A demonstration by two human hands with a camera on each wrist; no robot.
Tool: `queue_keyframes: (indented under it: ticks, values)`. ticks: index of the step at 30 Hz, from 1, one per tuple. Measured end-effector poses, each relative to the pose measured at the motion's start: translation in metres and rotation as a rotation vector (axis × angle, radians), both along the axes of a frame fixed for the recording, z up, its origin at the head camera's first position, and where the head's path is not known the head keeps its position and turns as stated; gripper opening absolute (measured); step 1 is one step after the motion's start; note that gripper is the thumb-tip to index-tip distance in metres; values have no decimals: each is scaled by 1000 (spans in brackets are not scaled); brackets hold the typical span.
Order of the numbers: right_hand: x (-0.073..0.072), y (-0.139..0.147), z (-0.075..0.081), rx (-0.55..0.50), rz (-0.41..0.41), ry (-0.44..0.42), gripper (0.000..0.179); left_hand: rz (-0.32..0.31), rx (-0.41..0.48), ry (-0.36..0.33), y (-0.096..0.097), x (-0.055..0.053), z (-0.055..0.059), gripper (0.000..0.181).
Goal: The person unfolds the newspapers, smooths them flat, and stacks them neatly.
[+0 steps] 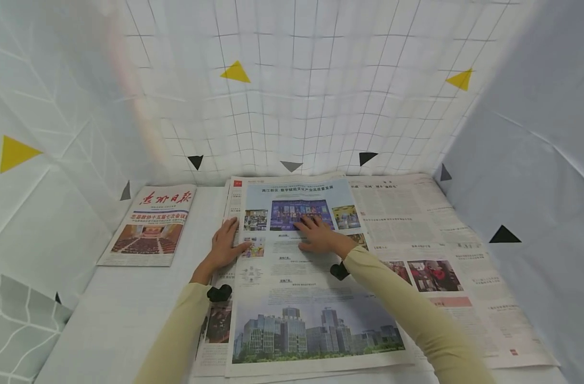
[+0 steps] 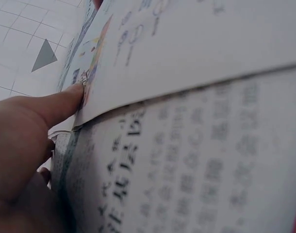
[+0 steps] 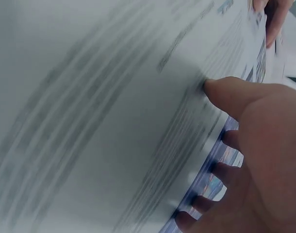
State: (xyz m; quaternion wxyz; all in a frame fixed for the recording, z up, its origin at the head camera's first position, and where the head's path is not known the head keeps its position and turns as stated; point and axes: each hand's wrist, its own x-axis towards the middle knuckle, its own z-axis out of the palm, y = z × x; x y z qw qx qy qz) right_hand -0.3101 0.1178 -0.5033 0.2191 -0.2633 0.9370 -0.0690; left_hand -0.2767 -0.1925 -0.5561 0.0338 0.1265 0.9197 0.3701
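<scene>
A large newspaper page (image 1: 296, 269) with a blue heading, small photos and a wide picture of tall buildings lies flat in the head view. My left hand (image 1: 223, 246) rests at its left margin, thumb on the page and fingers over the edge of the newspaper beneath. In the left wrist view, the left thumb (image 2: 65, 103) touches the top page near its border. Fingers spread, my right hand (image 1: 319, 236) lies on the page's upper middle, over the purple photo (image 1: 298, 210). The right wrist view shows the right fingertips (image 3: 199, 204) touching the printed surface.
Under the top page, an opened newspaper (image 1: 392, 229) extends to the right and shows a strip at the left. A folded newspaper (image 1: 152, 237) with a red title lies at the table's far left. White gridded sheeting (image 1: 311, 106) with yellow and dark triangles encloses the back and sides.
</scene>
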Motion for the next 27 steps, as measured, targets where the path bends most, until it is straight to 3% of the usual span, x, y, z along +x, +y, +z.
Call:
queue_keyframes:
  ticks: [9,14,21,27]
  values:
    - [5,-41,-1,0,-3,0,69,14,5,-19,-4,1,2,81]
    - [11,-55,-3,1,36,18,66,-4,10,-12,-2,1,2,79]
    - [16,-60,0,-18,42,29,63,-1,22,11,-2,2,3,75]
    - [15,-55,-1,-39,50,14,64,18,41,-39,-2,0,1,80]
